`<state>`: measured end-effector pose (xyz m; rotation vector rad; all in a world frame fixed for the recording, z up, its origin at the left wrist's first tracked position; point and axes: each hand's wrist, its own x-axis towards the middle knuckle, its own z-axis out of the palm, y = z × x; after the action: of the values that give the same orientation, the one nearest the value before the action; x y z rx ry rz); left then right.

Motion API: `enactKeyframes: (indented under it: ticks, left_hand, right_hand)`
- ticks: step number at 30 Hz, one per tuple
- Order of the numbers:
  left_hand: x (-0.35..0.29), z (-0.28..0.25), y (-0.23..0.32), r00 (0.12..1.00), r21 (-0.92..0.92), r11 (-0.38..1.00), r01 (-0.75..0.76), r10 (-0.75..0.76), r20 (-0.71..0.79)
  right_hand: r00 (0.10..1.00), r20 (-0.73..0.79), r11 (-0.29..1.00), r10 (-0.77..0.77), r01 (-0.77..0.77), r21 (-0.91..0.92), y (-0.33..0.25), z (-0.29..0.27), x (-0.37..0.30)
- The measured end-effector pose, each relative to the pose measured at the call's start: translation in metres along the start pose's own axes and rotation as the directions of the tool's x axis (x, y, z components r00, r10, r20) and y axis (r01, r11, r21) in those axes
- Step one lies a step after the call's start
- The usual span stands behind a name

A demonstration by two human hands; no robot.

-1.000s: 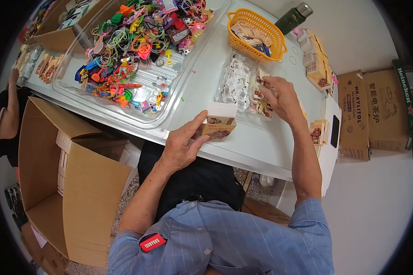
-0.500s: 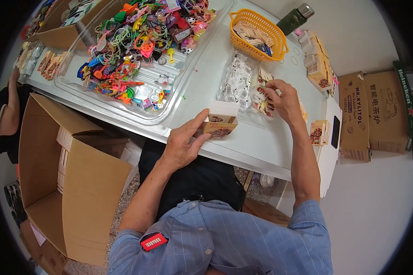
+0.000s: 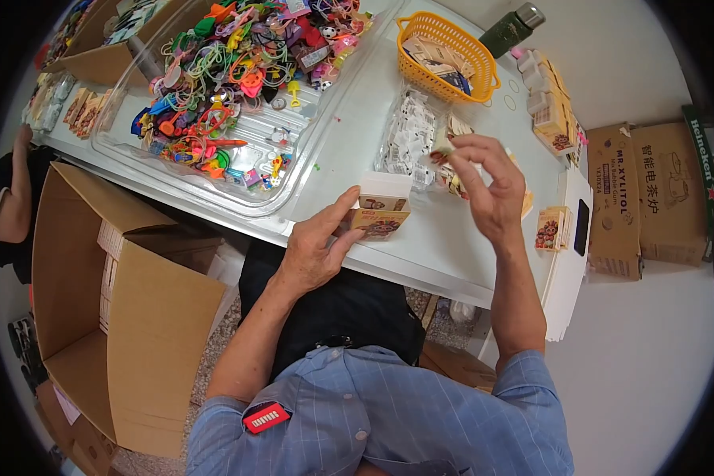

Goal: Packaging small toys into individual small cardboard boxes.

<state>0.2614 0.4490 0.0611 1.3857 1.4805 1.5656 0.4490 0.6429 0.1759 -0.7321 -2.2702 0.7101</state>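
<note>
Left hand [image 3: 313, 250]: we are grasping a small printed box [image 3: 379, 226] at its left side, thumb in front.
Small printed box: it is sitting near the front edge of the white table [image 3: 444, 258], top open, white flap [image 3: 385, 185] sticking up.
Right hand [image 3: 496, 190]: we are pinching a small piece [image 3: 440, 155] between thumb and fingertips; its kind is unclear.
Clear bag of white packets [image 3: 408, 143]: it is lying beyond the box.
Yellow basket [image 3: 430, 82]: it is standing behind the bag.
Clear tray [image 3: 255, 131]: it is holding piled colourful trinkets [image 3: 246, 55] on our left.

Small carton [image 3: 379, 227] yellow, flap [image 3: 385, 185] white; shirt [image 3: 428, 412] blue, checked.
</note>
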Motion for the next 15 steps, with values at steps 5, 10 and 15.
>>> enactKeyframes:
  ticks: [5,10,15]
  left_hand:
    - [0.000,0.001,-0.001,1.000,-0.024,1.000,-0.001,0.001,0.002]
    - [-0.001,0.000,-0.001,1.000,-0.001,1.000,0.008,-0.008,0.010]
    - [0.000,0.000,0.000,1.000,0.008,1.000,0.000,0.000,0.017]
  right_hand:
    - [0.968,0.141,0.977,-0.208,0.201,0.066,-0.019,0.020,-0.005]
    - [0.928,0.279,0.962,-0.248,0.271,-0.045,-0.021,0.027,-0.005]
    - [0.995,0.102,0.990,-0.012,0.027,-0.141,0.000,0.016,0.019]
